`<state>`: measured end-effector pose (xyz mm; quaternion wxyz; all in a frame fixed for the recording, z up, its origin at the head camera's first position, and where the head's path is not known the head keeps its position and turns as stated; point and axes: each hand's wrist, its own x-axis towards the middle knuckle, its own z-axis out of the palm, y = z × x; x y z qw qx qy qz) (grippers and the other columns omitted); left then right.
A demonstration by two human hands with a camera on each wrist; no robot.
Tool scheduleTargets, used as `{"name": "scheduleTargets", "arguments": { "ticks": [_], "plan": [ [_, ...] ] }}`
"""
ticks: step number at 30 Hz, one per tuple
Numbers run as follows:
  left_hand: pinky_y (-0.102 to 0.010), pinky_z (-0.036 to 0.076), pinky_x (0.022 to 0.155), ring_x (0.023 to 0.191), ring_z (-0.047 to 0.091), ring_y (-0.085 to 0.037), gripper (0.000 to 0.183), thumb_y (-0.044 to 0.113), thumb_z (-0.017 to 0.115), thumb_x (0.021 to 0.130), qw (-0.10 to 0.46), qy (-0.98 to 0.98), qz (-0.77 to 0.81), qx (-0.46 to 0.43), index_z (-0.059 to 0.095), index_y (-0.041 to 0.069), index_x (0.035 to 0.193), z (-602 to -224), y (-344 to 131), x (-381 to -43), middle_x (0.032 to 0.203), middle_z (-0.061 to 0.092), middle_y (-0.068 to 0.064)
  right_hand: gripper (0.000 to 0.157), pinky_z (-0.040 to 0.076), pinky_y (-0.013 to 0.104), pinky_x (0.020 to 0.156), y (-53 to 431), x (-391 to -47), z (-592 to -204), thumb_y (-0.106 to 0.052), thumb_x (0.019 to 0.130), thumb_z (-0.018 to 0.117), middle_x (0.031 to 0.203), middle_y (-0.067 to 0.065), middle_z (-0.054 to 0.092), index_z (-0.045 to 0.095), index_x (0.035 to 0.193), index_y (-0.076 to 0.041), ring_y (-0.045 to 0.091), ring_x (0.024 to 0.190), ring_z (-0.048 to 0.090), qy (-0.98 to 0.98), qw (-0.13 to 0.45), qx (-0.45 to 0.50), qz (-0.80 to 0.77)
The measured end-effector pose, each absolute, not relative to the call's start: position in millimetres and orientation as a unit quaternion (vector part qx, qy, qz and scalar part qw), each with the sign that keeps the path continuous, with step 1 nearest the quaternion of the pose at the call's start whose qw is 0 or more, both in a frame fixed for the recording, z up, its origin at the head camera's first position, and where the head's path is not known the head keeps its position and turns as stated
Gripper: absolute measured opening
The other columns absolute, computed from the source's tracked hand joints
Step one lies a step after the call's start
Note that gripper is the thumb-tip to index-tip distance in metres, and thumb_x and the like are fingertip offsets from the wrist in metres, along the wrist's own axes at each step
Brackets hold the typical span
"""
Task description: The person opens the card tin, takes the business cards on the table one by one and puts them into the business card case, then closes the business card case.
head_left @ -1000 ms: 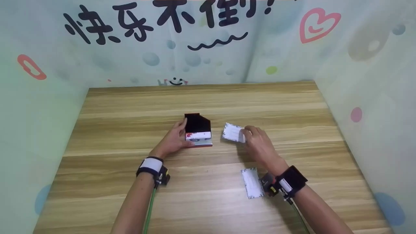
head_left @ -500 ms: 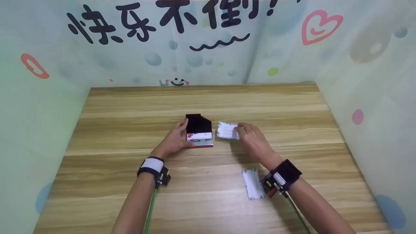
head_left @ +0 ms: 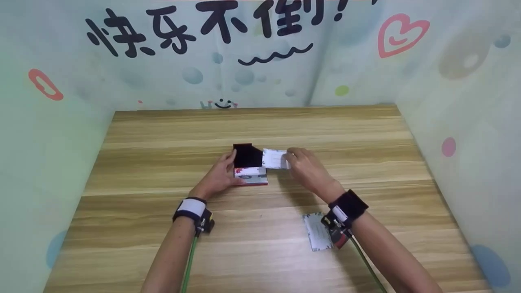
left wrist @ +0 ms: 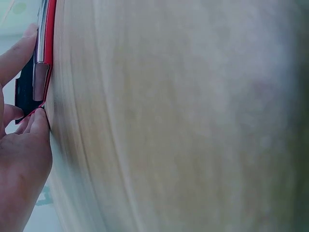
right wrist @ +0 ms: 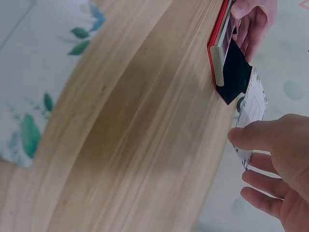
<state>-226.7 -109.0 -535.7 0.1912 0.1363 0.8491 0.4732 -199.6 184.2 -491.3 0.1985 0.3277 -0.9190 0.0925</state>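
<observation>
Near the middle of the table, my left hand (head_left: 216, 175) grips a small red box (left wrist: 49, 38) by its left side, thumb at the front and fingers behind. Its black flap (head_left: 247, 156) stands open toward the back, and a stack of cards or a pad (head_left: 253, 179) shows inside. With thumb and fingers my right hand (head_left: 311, 171) pinches a white card (head_left: 274, 158) with a leafy printed border. The card is held above the table, its left edge overlapping the flap's right side in the head view. In the right wrist view the card (right wrist: 252, 107) tilts beside the flap.
A second leafy-bordered card (head_left: 317, 232) lies on the wooden table (head_left: 163, 134) below my right wrist. Beside it, a grey and red thing (head_left: 339, 239) is partly hidden by the wrist camera. Printed cloth walls (head_left: 260, 77) enclose the table's back and sides.
My right hand has carried the pinched card leftward, from apart from the box to its flap. The left hand and the box have stayed in place.
</observation>
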Motion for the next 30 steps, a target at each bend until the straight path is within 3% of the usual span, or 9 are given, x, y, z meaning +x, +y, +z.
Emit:
{"name": "scheduleTargets", "arguments": {
  "ticks": [10, 16, 21, 30],
  "plan": [
    [-0.037, 0.023, 0.127, 0.154, 0.021, -0.033, 0.107, 0.017, 0.079, 0.085, 0.201, 0.844, 0.479, 0.133, 0.005, 0.016, 0.161, -533.9, -108.4, -227.1, 0.168, 0.001, -0.018, 0.035, 0.059, 0.048, 0.092, 164.0, -209.4, -482.8, 0.002, 0.08, 0.071, 0.122, 0.023, 0.067, 0.067, 0.115, 0.001, 0.038, 0.11, 0.066, -0.929, 0.156, 0.332, 0.051],
    [-0.038, 0.022, 0.127, 0.154, 0.023, -0.033, 0.107, 0.018, 0.08, 0.083, 0.194, 0.85, 0.472, 0.133, 0.007, 0.015, 0.161, -535.4, -109.7, -227.7, 0.169, 0.003, -0.018, 0.031, 0.057, 0.05, 0.096, 148.6, -215.1, -478.8, 0.005, 0.084, 0.065, 0.125, 0.024, 0.065, 0.066, 0.115, 0.002, 0.04, 0.113, 0.064, -0.932, 0.128, 0.334, 0.058],
    [-0.04, 0.016, 0.129, 0.156, 0.016, -0.032, 0.109, 0.02, 0.081, 0.081, 0.194, 0.85, 0.473, 0.129, 0.008, 0.016, 0.161, -535.5, -109.9, -227.4, 0.169, 0.005, -0.016, 0.031, 0.057, 0.049, 0.096, 137.5, -220.2, -477.1, 0.008, 0.083, 0.063, 0.127, 0.023, 0.064, 0.068, 0.112, 0.0, 0.038, 0.115, 0.064, -0.935, 0.108, 0.335, 0.05],
    [-0.044, 0.014, 0.129, 0.155, 0.015, -0.036, 0.111, 0.024, 0.083, 0.081, 0.183, 0.856, 0.462, 0.143, 0.008, 0.01, 0.161, -536.0, -110.5, -229.3, 0.166, 0.011, -0.02, 0.036, 0.056, 0.047, 0.096, 125.1, -220.9, -481.9, 0.012, 0.082, 0.063, 0.13, 0.018, 0.064, 0.068, 0.114, -0.003, 0.035, 0.116, 0.063, -0.937, 0.085, 0.34, 0.013]
  ]
}}
